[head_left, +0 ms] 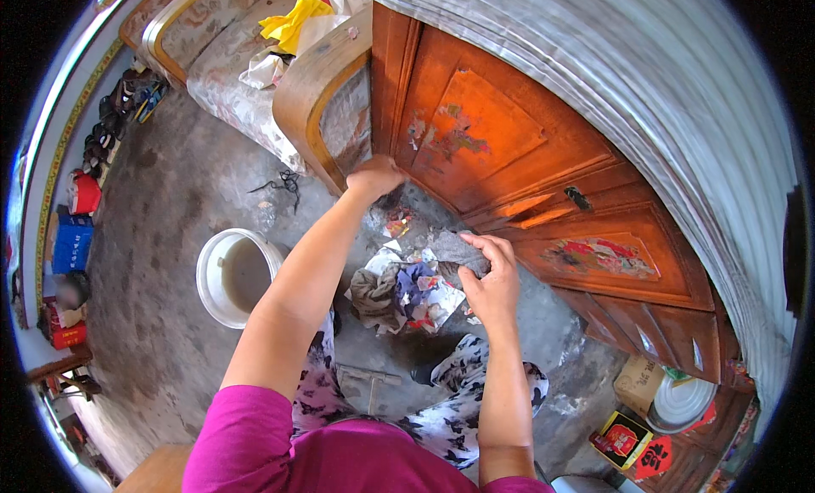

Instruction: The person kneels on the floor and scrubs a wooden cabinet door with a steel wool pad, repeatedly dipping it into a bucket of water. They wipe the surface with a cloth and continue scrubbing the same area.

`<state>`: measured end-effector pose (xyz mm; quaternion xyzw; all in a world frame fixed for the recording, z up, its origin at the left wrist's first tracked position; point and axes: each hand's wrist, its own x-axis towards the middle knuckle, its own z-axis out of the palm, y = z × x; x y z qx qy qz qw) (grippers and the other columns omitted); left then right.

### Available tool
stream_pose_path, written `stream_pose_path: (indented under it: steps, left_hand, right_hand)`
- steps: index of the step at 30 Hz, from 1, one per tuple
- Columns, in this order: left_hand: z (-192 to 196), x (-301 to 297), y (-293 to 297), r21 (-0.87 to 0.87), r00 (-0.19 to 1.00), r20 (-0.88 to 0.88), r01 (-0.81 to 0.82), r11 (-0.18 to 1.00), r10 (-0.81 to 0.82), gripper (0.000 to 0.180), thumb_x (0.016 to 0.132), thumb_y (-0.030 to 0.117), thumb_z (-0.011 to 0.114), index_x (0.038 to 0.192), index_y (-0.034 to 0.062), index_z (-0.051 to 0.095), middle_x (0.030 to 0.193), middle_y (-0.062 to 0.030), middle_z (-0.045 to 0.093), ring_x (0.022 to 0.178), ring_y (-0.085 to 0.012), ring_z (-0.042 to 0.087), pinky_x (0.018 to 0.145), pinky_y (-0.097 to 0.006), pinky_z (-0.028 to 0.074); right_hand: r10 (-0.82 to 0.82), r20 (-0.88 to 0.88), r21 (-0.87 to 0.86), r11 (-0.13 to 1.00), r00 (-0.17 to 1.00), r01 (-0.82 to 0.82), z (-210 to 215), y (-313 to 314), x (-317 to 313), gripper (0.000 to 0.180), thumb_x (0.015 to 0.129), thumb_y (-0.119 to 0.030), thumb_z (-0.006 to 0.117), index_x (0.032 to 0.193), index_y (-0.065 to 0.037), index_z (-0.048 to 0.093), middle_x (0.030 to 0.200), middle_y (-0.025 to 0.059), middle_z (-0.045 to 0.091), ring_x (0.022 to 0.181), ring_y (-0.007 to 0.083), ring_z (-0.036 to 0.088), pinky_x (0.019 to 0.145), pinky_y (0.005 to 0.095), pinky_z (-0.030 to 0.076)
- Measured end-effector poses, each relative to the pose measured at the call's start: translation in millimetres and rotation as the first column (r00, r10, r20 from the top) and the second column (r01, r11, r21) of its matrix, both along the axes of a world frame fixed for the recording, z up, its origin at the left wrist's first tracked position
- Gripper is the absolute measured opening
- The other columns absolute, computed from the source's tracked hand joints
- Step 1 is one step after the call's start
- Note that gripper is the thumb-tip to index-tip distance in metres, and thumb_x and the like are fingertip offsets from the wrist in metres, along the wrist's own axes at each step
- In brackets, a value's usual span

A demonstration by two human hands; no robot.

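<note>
My left hand reaches forward to the narrow gap between the sofa's wooden armrest and the orange-brown wooden cabinet. Its fingers are curled in by the cabinet's lower corner, and what they hold, if anything, is hidden. In my right hand is a grey rag, gripped between thumb and fingers in front of the cabinet's doors. Below the rag, a pile of scraps lies on the floor, with torn paper, a dark crumpled cloth and a purple-blue piece.
A white bucket of murky water stands left of my left forearm. Black string-like stuff lies beyond it. Shoes and boxes line the left wall. A carton and a lidded tub are at lower right.
</note>
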<state>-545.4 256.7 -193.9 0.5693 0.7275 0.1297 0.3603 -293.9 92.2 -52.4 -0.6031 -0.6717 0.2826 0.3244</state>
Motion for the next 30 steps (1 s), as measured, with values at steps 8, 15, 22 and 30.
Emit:
stream_pose_path:
  steps: [8, 15, 22, 30]
  left_hand:
    - [74, 28, -4, 0.255, 0.965, -0.157, -0.166, 0.953, 0.210, 0.042, 0.087, 0.052, 0.072, 0.113, 0.0195, 0.077, 0.101, -0.0158, 0.078, 0.095, -0.0363, 0.075, 0.082, -0.047, 0.060]
    - [60, 35, -7, 0.412, 0.935, -0.234, -0.152, 0.898, 0.265, 0.031, 0.086, 0.043, 0.075, 0.103, 0.0172, 0.076, 0.088, -0.0157, 0.077, 0.085, -0.0357, 0.075, 0.074, -0.048, 0.059]
    - [61, 34, -12, 0.415, 0.924, -0.162, -0.254, 0.873, 0.346, 0.030, 0.089, 0.042, 0.071, 0.103, 0.0171, 0.078, 0.090, -0.0165, 0.077, 0.087, -0.0374, 0.075, 0.078, -0.048, 0.059]
    - [64, 35, -16, 0.338, 0.895, -0.073, -0.392, 0.855, 0.439, 0.030, 0.092, 0.041, 0.068, 0.105, 0.0161, 0.077, 0.095, -0.0179, 0.078, 0.091, -0.0387, 0.075, 0.080, -0.048, 0.059]
  right_hand:
    - [0.007, 0.046, 0.021, 1.000, 0.999, -0.008, 8, -2, 4, 0.044, 0.073, -0.005, 0.074, 0.116, -0.015, 0.075, 0.116, 0.0063, 0.065, 0.112, 0.0300, 0.065, 0.097, 0.0416, 0.053]
    - [0.004, 0.063, 0.010, 1.000, 0.998, -0.004, 17, -8, -5, 0.044, 0.073, -0.005, 0.074, 0.116, -0.016, 0.075, 0.116, 0.0056, 0.065, 0.111, 0.0297, 0.065, 0.097, 0.0417, 0.053]
    - [0.008, 0.062, 0.032, 0.999, 0.998, -0.010, 17, -17, -10, 0.044, 0.073, -0.005, 0.074, 0.116, -0.016, 0.075, 0.116, 0.0059, 0.066, 0.112, 0.0308, 0.065, 0.097, 0.0422, 0.053]
    - [0.019, 0.087, 0.019, 1.000, 0.996, -0.021, 20, -25, -7, 0.047, 0.073, -0.006, 0.076, 0.119, -0.018, 0.074, 0.118, 0.0059, 0.066, 0.113, 0.0312, 0.064, 0.099, 0.0427, 0.053]
